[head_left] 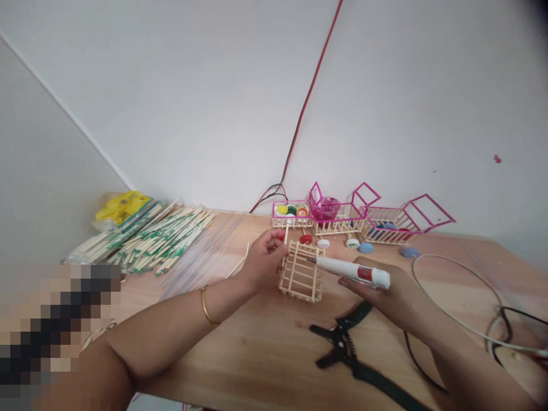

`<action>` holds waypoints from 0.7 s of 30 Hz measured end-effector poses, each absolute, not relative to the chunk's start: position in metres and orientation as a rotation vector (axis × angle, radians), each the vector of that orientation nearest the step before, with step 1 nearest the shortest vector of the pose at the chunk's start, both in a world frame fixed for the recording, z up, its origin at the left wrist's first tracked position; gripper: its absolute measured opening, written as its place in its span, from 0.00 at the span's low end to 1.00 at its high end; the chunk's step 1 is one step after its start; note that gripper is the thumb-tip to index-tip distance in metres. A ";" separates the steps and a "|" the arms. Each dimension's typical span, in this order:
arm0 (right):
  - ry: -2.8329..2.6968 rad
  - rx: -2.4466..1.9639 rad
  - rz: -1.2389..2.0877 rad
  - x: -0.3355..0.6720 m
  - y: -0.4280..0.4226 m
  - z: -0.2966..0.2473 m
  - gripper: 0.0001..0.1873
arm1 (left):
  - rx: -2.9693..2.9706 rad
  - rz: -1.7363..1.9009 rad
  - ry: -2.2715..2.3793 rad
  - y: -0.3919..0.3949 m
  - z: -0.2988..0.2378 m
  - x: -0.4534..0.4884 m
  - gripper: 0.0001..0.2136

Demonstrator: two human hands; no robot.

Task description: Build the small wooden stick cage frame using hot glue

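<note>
My right hand (385, 285) is wrapped round a white glue gun (349, 270) with a red label. Its tip points left, at the upper right part of a small frame of wooden sticks (302, 274). At the frame's upper left corner, my left hand (266, 254) is closed with a short wooden stick (286, 233) standing up at its fingertips. The fingers are close to the frame; whether they also grip it I cannot tell. Just behind the frame lie a red bottle cap (306, 239) and a white bottle cap (323, 244).
Stick carts with magenta trim (340, 224) stand along the wall. Wrapped chopsticks (171, 240), clear plastic strips (201, 257) and a yellow bag (122, 208) lie on the left. A dark cutting tool with green handles (341, 344) lies in front; a white cable (466, 262) loops at right.
</note>
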State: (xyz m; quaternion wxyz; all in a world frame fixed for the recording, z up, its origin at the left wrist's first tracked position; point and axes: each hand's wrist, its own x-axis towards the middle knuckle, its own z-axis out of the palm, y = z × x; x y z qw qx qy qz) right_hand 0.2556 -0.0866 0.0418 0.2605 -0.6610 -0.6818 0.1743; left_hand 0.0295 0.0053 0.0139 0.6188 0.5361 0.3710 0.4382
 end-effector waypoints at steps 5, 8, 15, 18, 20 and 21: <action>-1.833 -1.774 0.486 0.255 -0.089 0.047 0.16 | 1.231 1.001 0.862 0.006 0.013 0.029 0.13; -1.841 -1.762 0.559 0.253 -0.090 0.049 0.16 | 1.248 1.003 0.863 0.006 0.013 0.029 0.13; -1.921 -1.772 0.586 0.252 -0.090 0.046 0.14 | 1.264 1.028 0.858 0.006 0.012 0.029 0.13; -1.942 -1.768 0.536 0.251 -0.090 0.046 0.15 | 1.265 1.036 0.857 0.006 0.012 0.029 0.13; -1.954 -1.761 0.514 0.250 -0.089 0.046 0.16 | 1.260 1.038 0.853 0.007 0.012 0.029 0.14; -1.955 -1.756 0.511 0.250 -0.089 0.047 0.16 | 1.258 1.040 0.854 0.007 0.012 0.029 0.14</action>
